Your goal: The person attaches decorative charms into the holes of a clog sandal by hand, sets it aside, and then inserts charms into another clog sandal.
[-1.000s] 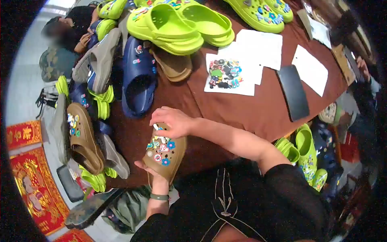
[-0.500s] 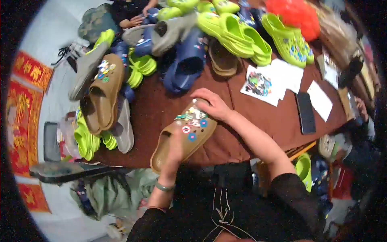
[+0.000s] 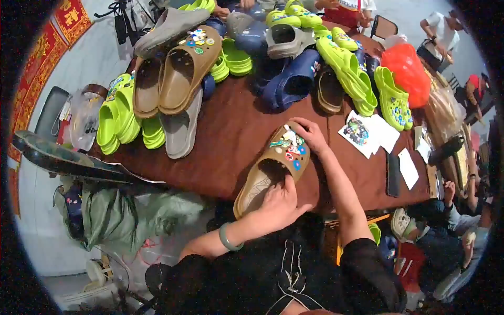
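Note:
A brown clog [image 3: 257, 178] decorated with colourful charms lies slanted over the table's near edge, its toe pointing away from me. My right hand [image 3: 311, 135] is closed around the toe end, thumb on the charm-covered top. At the foot opening, my left hand [image 3: 281, 202], with a green bangle on the wrist, has its fingers tucked partly inside against the upper. Its thumb sticks out to the side, and some fingertips are hidden. Blue flower, white and green charms [image 3: 290, 142] cover the clog's upper.
Brown clogs [image 3: 184, 79], lime-green clogs [image 3: 346, 63], a navy clog [image 3: 289, 86] and grey ones are piled around the brown tablecloth [image 3: 226, 142]. A phone [image 3: 392, 174], papers [image 3: 386, 131] and a red bag [image 3: 404, 73] are at right. Other people are at the far side and right.
My view has turned rightward. My left hand has moved from the clog's outer side to its foot opening, with fingers inside. The right hand still grips the toe.

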The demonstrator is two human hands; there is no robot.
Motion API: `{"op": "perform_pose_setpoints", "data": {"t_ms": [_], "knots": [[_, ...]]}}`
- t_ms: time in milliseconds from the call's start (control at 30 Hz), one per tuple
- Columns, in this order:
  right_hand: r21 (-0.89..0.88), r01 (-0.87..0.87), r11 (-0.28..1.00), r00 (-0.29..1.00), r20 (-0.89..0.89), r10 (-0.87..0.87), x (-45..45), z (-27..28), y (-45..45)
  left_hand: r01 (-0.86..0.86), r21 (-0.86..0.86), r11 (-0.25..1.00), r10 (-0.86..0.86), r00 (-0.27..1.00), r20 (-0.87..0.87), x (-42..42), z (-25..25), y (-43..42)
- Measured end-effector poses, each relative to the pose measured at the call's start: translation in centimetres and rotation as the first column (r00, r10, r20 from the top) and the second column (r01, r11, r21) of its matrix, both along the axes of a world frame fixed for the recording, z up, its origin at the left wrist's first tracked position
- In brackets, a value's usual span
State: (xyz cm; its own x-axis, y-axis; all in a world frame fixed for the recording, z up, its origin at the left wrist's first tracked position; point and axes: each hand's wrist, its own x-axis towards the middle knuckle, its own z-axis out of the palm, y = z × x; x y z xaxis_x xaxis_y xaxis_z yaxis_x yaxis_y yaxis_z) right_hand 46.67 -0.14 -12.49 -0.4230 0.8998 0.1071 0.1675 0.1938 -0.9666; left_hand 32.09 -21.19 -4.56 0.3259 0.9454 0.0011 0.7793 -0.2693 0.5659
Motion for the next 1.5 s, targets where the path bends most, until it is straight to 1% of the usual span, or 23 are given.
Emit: {"op": "perform_pose_setpoints", "data": {"t_ms": [67,167,200,233,300,367,467,500,567,600,700,733,767,900,933,967,1000,1067,1133,1233,1333,1467,1500], "knots": [[-0.019,0.001,1.000,0.999,-0.033,-0.002,0.1,-0.8,0.4,0.004,0.058,0.998,-0.006,1.000,0.026,-0.4,-0.6,0.4],[-0.016,0.030,0.999,0.999,0.015,-0.030,0.4,-0.9,1.1,0.180,-0.123,0.976,-0.178,0.984,0.030,-0.1,-1.4,1.7],[0.016,0.042,0.999,0.998,-0.041,-0.041,0.0,-0.5,0.7,0.260,-0.056,0.964,-0.258,0.965,0.033,0.0,-1.1,1.8],[0.054,0.064,0.996,0.997,-0.039,-0.062,-0.1,-0.9,1.2,0.452,-0.059,0.890,-0.449,0.892,0.061,-0.2,-0.8,2.7],[0.102,0.093,0.990,0.996,-0.027,-0.091,0.6,-2.4,1.5,0.596,-0.263,0.759,-0.592,0.800,0.104,-0.8,1.6,5.0],[0.036,0.152,0.988,0.988,-0.043,-0.151,0.7,-2.1,1.1,0.669,-0.047,0.742,-0.646,0.732,0.215,-2.1,2.5,7.4],[0.045,0.191,0.980,0.978,-0.097,-0.186,0.8,-1.2,1.1,0.387,0.088,0.918,-0.395,0.914,0.097,-3.9,4.7,11.0],[-0.015,0.230,0.973,0.972,-0.039,-0.231,1.1,-1.8,1.5,0.389,0.232,0.892,-0.423,0.899,0.118,-4.3,3.7,13.2],[-0.117,0.150,0.982,0.974,-0.151,-0.167,0.3,0.2,0.3,0.565,-0.091,0.820,-0.572,0.810,-0.132,-5.7,4.7,14.2],[-0.278,0.004,0.960,0.960,-0.267,-0.082,0.4,0.5,0.3,0.574,-0.033,0.818,-0.568,0.796,-0.209,-5.7,2.9,13.6],[-0.204,-0.233,0.951,0.954,-0.240,0.182,1.3,0.7,-0.7,0.556,0.035,0.831,-0.524,0.801,-0.288,-5.0,0.3,11.7],[-0.116,-0.286,0.951,0.957,-0.091,0.277,1.6,2.2,-1.8,0.546,0.071,0.835,-0.500,0.805,-0.320,-4.5,-0.2,11.0],[0.112,-0.279,0.954,0.942,0.225,0.249,1.8,2.8,-2.3,0.537,0.108,0.836,-0.474,0.808,-0.351,-4.3,-0.7,10.7],[-0.012,-0.042,0.999,0.992,0.119,0.043,2.7,3.7,-1.2,0.412,0.182,0.893,-0.285,0.830,-0.480,-2.2,-0.8,14.3],[-0.039,0.043,0.998,0.993,0.108,-0.038,3.2,3.9,-0.3,0.339,0.313,0.887,-0.119,0.824,-0.554,-2.4,-0.4,14.8],[0.044,0.116,0.992,0.977,0.173,-0.122,3.8,4.2,0.6,0.277,0.443,0.853,0.054,0.797,-0.602,-2.4,0.1,15.2],[0.166,0.172,0.971,0.971,0.138,-0.195,3.6,4.9,0.9,0.203,0.371,0.906,0.142,0.681,-0.719,-2.1,1.0,15.5],[0.341,0.220,0.914,0.962,0.078,-0.261,3.4,6.5,1.3,0.183,0.264,0.947,0.093,0.630,-0.771,-1.4,2.5,15.5],[0.605,-0.057,0.794,0.971,0.218,-0.096,-1.6,13.5,-3.6,0.149,0.154,0.977,0.040,0.578,-0.815,-0.6,5.7,13.9],[0.608,-0.528,0.593,0.840,0.479,0.256,-7.0,20.2,-7.8,0.139,0.054,0.989,-0.029,0.534,-0.845,0.1,7.8,12.3],[0.546,-0.766,0.340,0.628,0.748,0.215,-11.9,23.3,-10.3,0.172,0.039,0.984,-0.057,0.520,-0.852,0.4,7.8,11.9],[0.353,-0.821,0.449,0.437,0.895,0.094,-13.1,24.2,-9.5,0.258,0.060,0.964,-0.105,0.580,-0.808,-0.5,8.2,13.2],[0.409,-0.805,0.429,0.482,0.874,0.070,-12.6,24.0,-9.1,0.285,0.061,0.957,-0.128,0.599,-0.791,-0.9,8.0,13.4]]}}
